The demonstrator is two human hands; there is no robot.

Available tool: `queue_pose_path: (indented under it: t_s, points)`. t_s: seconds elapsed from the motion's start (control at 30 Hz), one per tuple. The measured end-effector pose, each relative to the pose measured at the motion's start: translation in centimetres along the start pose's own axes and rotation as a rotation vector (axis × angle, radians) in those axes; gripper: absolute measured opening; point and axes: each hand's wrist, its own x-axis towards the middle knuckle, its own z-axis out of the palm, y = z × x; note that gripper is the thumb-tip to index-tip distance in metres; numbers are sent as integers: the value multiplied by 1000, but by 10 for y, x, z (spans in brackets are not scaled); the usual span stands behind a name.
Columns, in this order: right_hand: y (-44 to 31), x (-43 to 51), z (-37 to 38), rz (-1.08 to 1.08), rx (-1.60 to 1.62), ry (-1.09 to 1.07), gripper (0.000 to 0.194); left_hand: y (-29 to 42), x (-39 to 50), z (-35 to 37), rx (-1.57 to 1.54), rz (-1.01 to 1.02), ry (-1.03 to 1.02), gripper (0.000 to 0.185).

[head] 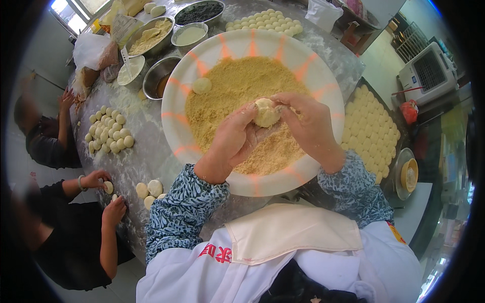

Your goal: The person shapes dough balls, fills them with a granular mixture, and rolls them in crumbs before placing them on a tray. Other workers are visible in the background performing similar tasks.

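Both my hands meet over a wide white basin (261,185) with orange rays on its inner wall. My left hand (235,132) cups a pale round dough piece (266,113) from the left and below. My right hand (310,125) pinches its right side with the fingertips. The piece looks rough on top, and its underside is hidden. Beneath my hands, yellow crumbly filling (246,75) spreads over the basin, with a paler heap of crumbs (274,151) at the near side. One smooth dough ball (202,86) rests at the basin's left inner edge.
Left lie a cluster of dough balls (110,130) and flattened rounds (154,188). Bowls of dough (151,36), dark filling (199,13) and liquid (163,85) stand behind. More balls (265,22) lie at back; a full tray (369,128) is right. Two people work at left.
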Motion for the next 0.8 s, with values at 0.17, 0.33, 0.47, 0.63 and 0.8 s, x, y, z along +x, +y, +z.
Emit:
queue_pose_path:
  t_s: [0.17, 0.33, 0.47, 0.63, 0.8]
  points:
    - [8, 1, 2, -248, -209, -25, 21, -2, 1, -5, -14, 0, -41, 41]
    - [11, -2, 9, -365, -335, -19, 23, -2, -1, -1, -26, -5, -6, 42]
    - [5, -5, 12, -85, -158, 14, 29, -5, 0, 3, 85, 8, -22, 45]
    - [14, -2, 9, 298, 40, -70, 29, -8, 1, 1, 48, 14, -33, 45]
    - [24, -13, -11, 478, 505, -21, 25, -4, 5, -4, 8, -65, -12, 38]
